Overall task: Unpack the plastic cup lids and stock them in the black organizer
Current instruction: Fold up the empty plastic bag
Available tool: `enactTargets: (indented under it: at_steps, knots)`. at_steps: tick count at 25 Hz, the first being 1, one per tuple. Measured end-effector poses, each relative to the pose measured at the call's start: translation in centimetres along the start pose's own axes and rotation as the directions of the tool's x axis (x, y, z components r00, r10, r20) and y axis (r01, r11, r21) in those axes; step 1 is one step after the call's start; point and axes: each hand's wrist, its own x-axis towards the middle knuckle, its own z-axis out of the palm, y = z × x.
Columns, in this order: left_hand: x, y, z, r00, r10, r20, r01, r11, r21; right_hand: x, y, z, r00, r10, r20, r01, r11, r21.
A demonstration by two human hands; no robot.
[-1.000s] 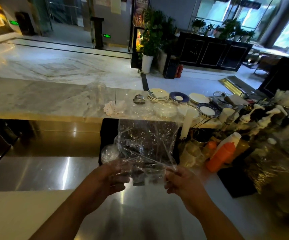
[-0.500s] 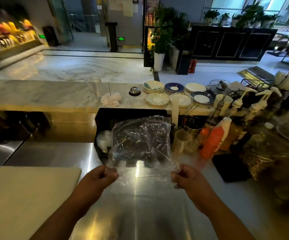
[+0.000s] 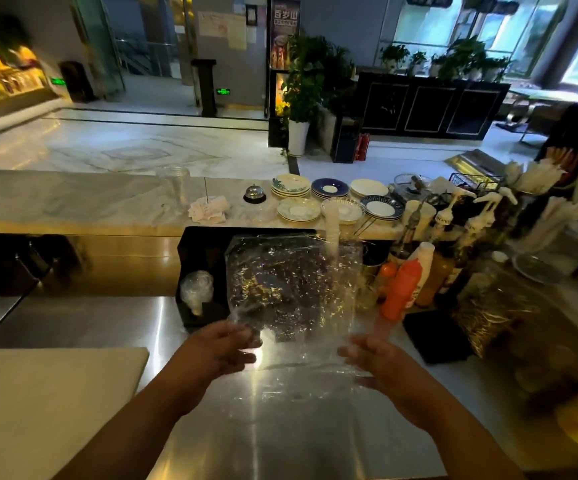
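A clear, crinkled plastic bag (image 3: pixel 291 289) hangs upright in front of me over the steel counter (image 3: pixel 107 320). My left hand (image 3: pixel 218 351) pinches its lower left corner and my right hand (image 3: pixel 374 358) grips its lower right edge. The bag looks flat, with no lids showing inside. Behind it stands the black organizer (image 3: pixel 201 244), mostly hidden by the bag. A stack of clear plastic cup lids (image 3: pixel 197 291) sits in the organizer's left compartment.
A pale cutting board (image 3: pixel 45 400) lies at the near left. Orange and white squeeze bottles (image 3: pixel 403 289), syrup pump bottles (image 3: pixel 447 223) and a black mat (image 3: pixel 433 337) crowd the right. Plates (image 3: pixel 298 209), a service bell (image 3: pixel 254 194) and napkins (image 3: pixel 208 209) sit on the marble ledge behind.
The bag has been spread flatter and lifted more upright between both hands. My view has tilted up, showing more of the lobby.
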Motion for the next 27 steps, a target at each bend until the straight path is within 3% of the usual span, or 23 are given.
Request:
enactTargets:
  at_steps: [3,6,11,14,20,23,27]
  knots:
    - [0.1,2.0,-0.6,0.997,0.065,0.05,-0.07,0.993,0.094,1.3,-2.3,2.8,0.99,-0.101,-0.097,0.098,0.994,-0.038]
    - [0.1,3.3,-2.2,0.994,0.111,0.006,-0.111,0.986,0.126,2.1,-3.8,4.5,0.967,-0.181,-0.177,0.179,0.983,-0.027]
    - [0.3,4.1,-3.6,0.998,0.009,0.056,-0.013,0.998,0.069,2.0,-4.4,5.2,0.976,-0.165,-0.142,0.174,0.983,0.058]
    - [0.6,4.2,-4.1,0.999,0.016,0.049,-0.02,0.996,0.088,2.1,-4.6,5.0,0.977,-0.152,-0.151,0.169,0.98,0.103]
    - [1.5,3.7,-4.7,0.983,-0.077,0.166,0.075,0.997,0.016,2.3,-4.9,4.3,0.988,-0.076,-0.136,0.105,0.968,0.227]
    - [2.0,3.5,-4.5,0.976,-0.029,0.217,0.029,1.0,0.002,2.3,-4.3,3.6,0.983,-0.025,-0.181,0.081,0.947,0.31]
    - [2.2,3.5,-3.3,0.989,-0.018,0.146,0.035,0.993,-0.112,1.8,-3.4,3.3,0.984,-0.033,-0.177,0.114,0.875,0.471]
